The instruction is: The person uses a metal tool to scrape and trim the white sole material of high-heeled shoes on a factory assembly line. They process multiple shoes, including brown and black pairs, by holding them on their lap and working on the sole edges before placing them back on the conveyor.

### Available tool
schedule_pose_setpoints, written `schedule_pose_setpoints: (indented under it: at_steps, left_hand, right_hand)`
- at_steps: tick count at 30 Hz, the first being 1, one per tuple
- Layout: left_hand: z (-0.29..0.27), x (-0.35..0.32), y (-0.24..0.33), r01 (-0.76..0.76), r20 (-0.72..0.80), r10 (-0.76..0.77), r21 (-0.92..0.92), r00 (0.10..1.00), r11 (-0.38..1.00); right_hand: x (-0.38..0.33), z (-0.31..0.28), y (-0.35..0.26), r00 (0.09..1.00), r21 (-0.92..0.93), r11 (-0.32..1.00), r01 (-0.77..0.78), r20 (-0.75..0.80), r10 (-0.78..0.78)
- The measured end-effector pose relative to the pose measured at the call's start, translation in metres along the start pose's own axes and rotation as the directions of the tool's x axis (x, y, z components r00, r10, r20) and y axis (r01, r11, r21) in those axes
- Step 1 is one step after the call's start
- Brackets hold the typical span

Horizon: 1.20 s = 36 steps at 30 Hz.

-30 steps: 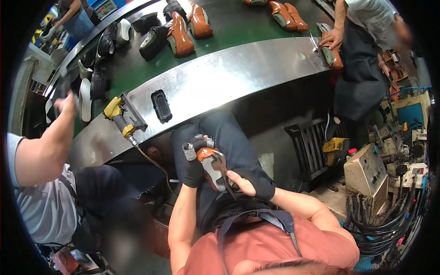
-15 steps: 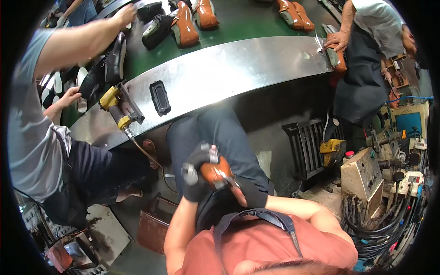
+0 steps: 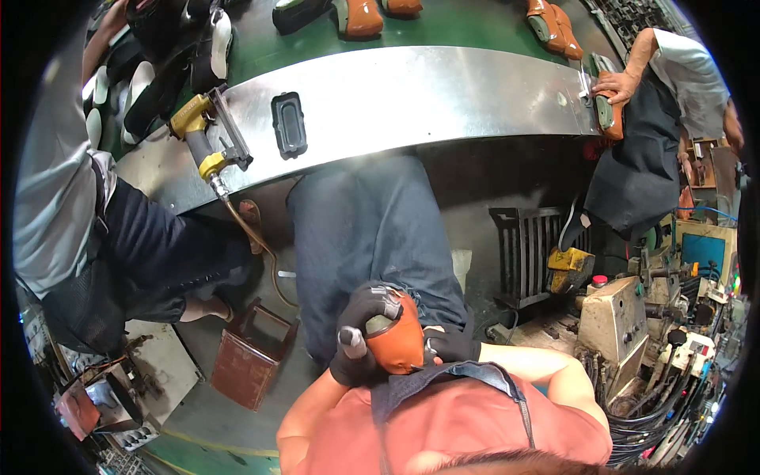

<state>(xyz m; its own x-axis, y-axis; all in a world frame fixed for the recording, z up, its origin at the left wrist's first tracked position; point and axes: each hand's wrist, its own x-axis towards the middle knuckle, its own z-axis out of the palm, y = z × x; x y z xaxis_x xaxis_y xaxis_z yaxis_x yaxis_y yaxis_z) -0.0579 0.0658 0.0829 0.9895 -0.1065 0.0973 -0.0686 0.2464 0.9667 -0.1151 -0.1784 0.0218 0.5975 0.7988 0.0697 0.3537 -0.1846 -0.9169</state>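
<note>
**Gripping an orange-brown shoe against the lap**

Holding the orange-brown shoe (image 3: 398,342) close to the body, the person keeps it just above the lap, pressed between both gloved hands. The left hand (image 3: 358,336), in a black glove, wraps over the top and left side of the shoe and is clamped on it; a short grey tool handle (image 3: 351,342) sticks out of the same fist, though what kind of tool it is cannot be told. The right hand (image 3: 448,345), also in a black glove, is closed on the shoe's right side, so the two hands sit close together with only the shoe between them. Beneath the hands lie the person's legs in dark blue trousers (image 3: 378,229), and nearer the body a dark apron strap (image 3: 443,378) crosses an orange-red shirt.

Down and to the left of the left hand, a rust-brown metal box (image 3: 247,358) stands on the floor. Ahead of both hands runs a curved steel counter edge (image 3: 443,95); on it, ahead and left, lie a yellow pneumatic nail gun (image 3: 204,136) with its hose hanging down, and a small black rectangular tray (image 3: 289,123). Beyond the steel, more orange-brown shoes (image 3: 360,16) rest on a green conveyor belt (image 3: 467,24). Far ahead to the right, a co-worker's hand (image 3: 619,82) rests on another shoe at the counter's end. Another person in a grey shirt (image 3: 51,182) stands well to the left.
</note>
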Motion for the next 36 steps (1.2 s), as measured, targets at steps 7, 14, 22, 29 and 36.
schedule_pose_setpoints:
  at_steps: [7,14,22,29,36]
  left_hand:
    - [0.006,0.008,0.01,-0.086,0.005,0.086,0.087,0.996,0.992]
    - [-0.009,0.007,0.003,0.04,0.072,-0.041,0.018,0.997,0.999]
    - [-0.022,0.072,0.024,0.408,-0.135,-0.515,-0.456,0.847,0.791]
    - [0.004,0.054,-0.077,0.335,-0.276,-0.191,0.738,0.942,0.586]
    - [-0.011,0.049,-0.113,0.238,-0.399,-0.008,0.532,0.917,0.813]
  right_hand:
    - [-0.035,0.023,0.006,0.985,-0.107,0.988,-0.11,0.124,0.123]
    - [-0.03,0.036,0.014,1.0,-0.322,0.947,-0.024,-0.005,0.024]
    - [0.088,-0.064,-0.095,0.837,0.212,0.839,-0.501,-0.131,0.532]
    - [0.128,-0.091,0.016,0.646,0.761,0.394,-0.515,0.042,0.762]
    - [0.106,-0.094,0.063,0.765,0.711,0.505,-0.49,0.072,0.64]
